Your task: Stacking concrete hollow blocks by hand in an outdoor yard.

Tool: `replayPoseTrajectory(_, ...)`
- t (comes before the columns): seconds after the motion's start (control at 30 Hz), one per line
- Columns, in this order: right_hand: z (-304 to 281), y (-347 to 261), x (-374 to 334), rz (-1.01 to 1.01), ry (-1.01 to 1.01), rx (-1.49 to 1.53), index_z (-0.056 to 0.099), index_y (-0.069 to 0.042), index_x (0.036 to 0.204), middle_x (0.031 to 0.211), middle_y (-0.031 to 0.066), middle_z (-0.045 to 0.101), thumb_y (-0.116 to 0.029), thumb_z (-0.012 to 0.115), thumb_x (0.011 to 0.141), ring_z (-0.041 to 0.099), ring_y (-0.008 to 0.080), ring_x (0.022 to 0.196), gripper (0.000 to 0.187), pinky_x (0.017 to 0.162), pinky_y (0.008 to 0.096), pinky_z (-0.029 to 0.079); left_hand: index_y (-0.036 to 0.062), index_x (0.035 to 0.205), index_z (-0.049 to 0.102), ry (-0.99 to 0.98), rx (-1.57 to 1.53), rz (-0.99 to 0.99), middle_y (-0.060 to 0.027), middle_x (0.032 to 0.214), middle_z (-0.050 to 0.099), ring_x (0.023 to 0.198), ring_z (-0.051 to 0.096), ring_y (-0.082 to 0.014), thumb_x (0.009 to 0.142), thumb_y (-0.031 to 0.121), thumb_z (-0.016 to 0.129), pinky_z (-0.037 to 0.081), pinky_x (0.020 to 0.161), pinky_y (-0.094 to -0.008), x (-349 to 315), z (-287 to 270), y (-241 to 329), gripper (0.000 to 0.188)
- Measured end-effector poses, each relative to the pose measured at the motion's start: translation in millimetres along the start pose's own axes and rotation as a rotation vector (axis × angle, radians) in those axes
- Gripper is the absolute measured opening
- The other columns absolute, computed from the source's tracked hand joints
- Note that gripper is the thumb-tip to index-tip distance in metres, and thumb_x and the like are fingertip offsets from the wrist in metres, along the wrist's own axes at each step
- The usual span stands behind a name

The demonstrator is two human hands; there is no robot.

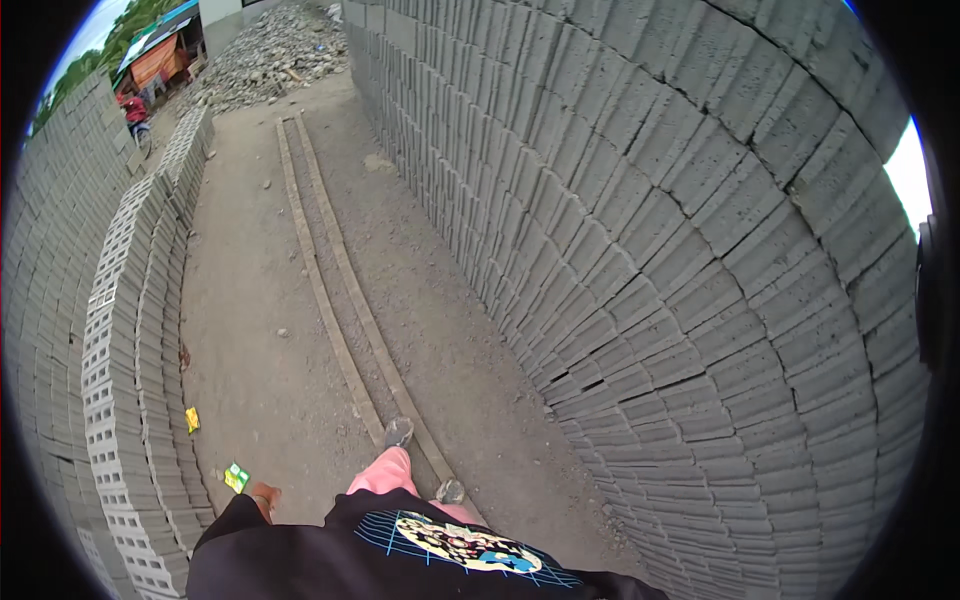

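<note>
Low in the view, my left hand (266, 496) shows just past the end of a black sleeve, hanging by my side. It is small here and its fingers are not clear enough to tell whether they are curled. Right beside it in the picture is a green and yellow wrapper (236, 478), which seems to lie on the ground. My right hand is out of view. My feet, in grey shoes (398, 432), stand on or by two long narrow rails (330, 225) laid along the dirt.
A tall stack of grey concrete blocks (640, 230) walls the right side. Along the left runs a lower row of hollow blocks (120, 250), with another stack (45, 270) behind it. A yellow wrapper (192, 420) lies near that row. Ahead is a rubble heap (270, 60).
</note>
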State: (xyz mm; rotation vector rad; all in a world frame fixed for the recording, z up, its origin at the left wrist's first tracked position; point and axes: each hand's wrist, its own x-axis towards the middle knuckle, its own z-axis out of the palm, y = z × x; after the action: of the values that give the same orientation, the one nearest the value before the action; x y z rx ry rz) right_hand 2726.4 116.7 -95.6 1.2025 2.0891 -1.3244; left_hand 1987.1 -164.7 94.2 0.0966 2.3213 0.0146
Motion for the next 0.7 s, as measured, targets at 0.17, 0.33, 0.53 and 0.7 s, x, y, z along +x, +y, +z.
replayPoseTrajectory(0.17,-30,-92,37,0.075,-0.176,0.003,0.064,-0.001,0.100,0.092,0.0198,0.069,-0.040,0.058,0.087,0.067,0.0322,0.081,0.042,0.069,0.0464,0.050,-0.0083,0.086,0.065,0.778,-0.356,-0.444,-0.0218,0.075,0.068,0.062,0.068,-0.0356,0.081,0.021,0.060,0.052,0.053,-0.0426,-4,-104,-112,0.030)
replayPoseTrajectory(0.33,-107,-228,171,0.329,-0.104,0.229,0.062,-0.001,0.100,0.092,0.0205,0.068,-0.035,0.056,0.090,0.067,0.0325,0.078,0.036,0.066,0.0479,0.050,-0.0009,0.103,0.065,0.007,-0.639,-0.145,-0.0086,0.082,0.066,0.059,0.062,-0.0190,0.082,0.032,0.064,0.048,0.049,-0.0328,59,-88,5,0.039)
replayPoseTrajectory(0.53,-220,-505,345,0.455,0.505,0.694,0.053,-0.004,0.123,0.098,0.0144,0.068,-0.038,0.051,0.095,0.066,0.0261,0.074,0.044,0.063,0.0435,0.048,0.0005,0.112,0.065,0.112,-0.532,0.214,-0.0171,0.103,0.069,0.097,0.066,-0.0314,0.082,0.037,0.065,0.050,0.086,-0.0378,198,-157,3,0.047)
replayPoseTrajectory(0.7,-218,-784,417,0.001,0.335,0.462,0.053,-0.004,0.127,0.102,0.0124,0.068,-0.040,0.056,0.093,0.067,0.0215,0.080,0.050,0.065,0.0349,0.046,0.0013,0.103,0.068,0.296,-0.591,0.107,-0.0196,0.098,0.069,0.097,0.065,-0.0326,0.083,0.035,0.064,0.050,0.086,-0.0388,284,-245,-40,0.039)
